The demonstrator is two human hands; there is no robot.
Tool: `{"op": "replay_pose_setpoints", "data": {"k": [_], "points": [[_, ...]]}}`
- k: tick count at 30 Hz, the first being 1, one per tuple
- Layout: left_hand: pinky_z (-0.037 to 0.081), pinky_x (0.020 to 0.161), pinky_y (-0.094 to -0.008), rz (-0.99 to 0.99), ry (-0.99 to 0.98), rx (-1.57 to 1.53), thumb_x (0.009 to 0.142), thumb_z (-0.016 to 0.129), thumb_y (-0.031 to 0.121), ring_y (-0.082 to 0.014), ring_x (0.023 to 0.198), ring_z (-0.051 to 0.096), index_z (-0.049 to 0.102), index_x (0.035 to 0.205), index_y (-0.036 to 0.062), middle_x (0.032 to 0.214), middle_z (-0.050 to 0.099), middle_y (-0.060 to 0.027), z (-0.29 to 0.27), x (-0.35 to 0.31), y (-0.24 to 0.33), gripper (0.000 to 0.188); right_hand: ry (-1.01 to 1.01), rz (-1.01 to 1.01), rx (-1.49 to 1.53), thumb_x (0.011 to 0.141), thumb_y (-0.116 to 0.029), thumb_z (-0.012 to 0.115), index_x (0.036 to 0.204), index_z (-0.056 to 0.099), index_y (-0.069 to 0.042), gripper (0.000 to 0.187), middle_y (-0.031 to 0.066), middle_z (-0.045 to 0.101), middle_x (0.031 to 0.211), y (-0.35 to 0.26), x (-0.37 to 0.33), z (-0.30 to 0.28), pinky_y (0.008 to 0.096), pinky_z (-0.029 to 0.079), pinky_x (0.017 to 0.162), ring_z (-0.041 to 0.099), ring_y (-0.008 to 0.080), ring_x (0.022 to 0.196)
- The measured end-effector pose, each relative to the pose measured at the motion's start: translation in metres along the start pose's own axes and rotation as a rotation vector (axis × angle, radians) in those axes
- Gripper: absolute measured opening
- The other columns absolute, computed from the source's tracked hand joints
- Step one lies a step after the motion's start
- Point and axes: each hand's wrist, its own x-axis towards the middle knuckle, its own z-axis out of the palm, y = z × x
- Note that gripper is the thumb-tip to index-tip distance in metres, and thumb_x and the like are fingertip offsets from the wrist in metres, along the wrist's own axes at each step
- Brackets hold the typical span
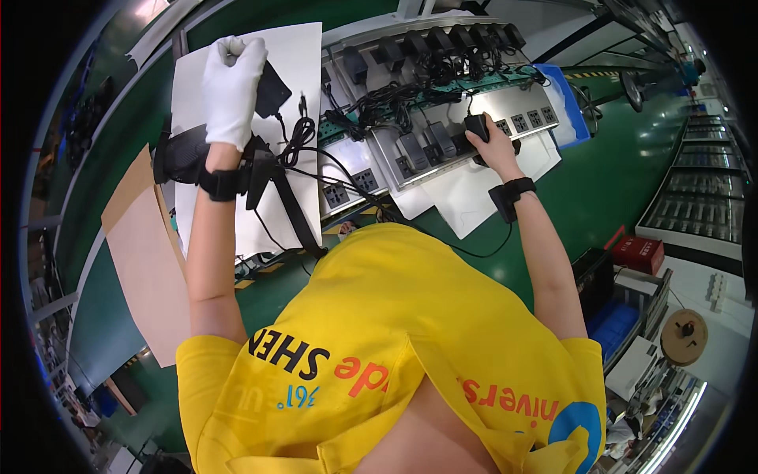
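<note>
My left hand [233, 91], in a white glove, is curled closed over a white sheet [296, 59] at the left. What its fingers hold, if anything, is hidden. Against its right side is a black power adapter [272, 91], with a bundled black cable [298, 138] beside it. My bare right hand [497, 150] grips another black power adapter [476, 124] at the front row of a metal socket panel [505, 103]. Two more adapters [412, 150] stand in the sockets to its left. Each of my wrists wears a black strap.
Tangled black cables [426, 75] and a row of adapters [442, 38] fill the panel's far part. A blue bin [570, 107] stands beyond its right end. Brown cardboard [142, 261] lies at the left. A cable [474, 254] hangs from my right wrist.
</note>
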Motion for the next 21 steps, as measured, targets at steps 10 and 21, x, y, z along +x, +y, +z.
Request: {"op": "replay_pose_setpoints", "data": {"k": [10,21], "points": [[0.038,0.062,-0.0189,0.116,0.111,-0.074,0.084,0.058,0.003,-0.0052,0.066,0.046,0.048,0.082,0.006,0.074,0.049,0.0018,-0.012,-0.039,0.049,0.01,-0.021,0.032,-0.048,0.08,-0.04,0.06,0.128,0.041,-0.002,0.064,0.0248,0.061,0.097,-0.009,0.005,-0.005,0.042,0.047,0.079,0.059,0.0378,0.092],[0.037,0.054,-0.0191,0.142,0.159,-0.116,0.08,0.054,-0.003,-0.0067,0.058,0.045,0.044,0.083,0.0054,0.068,0.049,-0.002,-0.016,-0.052,0.074,0.013,0.103,-0.202,-0.367,0.084,-0.032,0.058,0.128,0.037,0.002,0.059,0.024,0.055,0.087,-0.031,-0.008,0.016,0.0453,0.047,0.07,0.056,0.0396,0.08]]}}
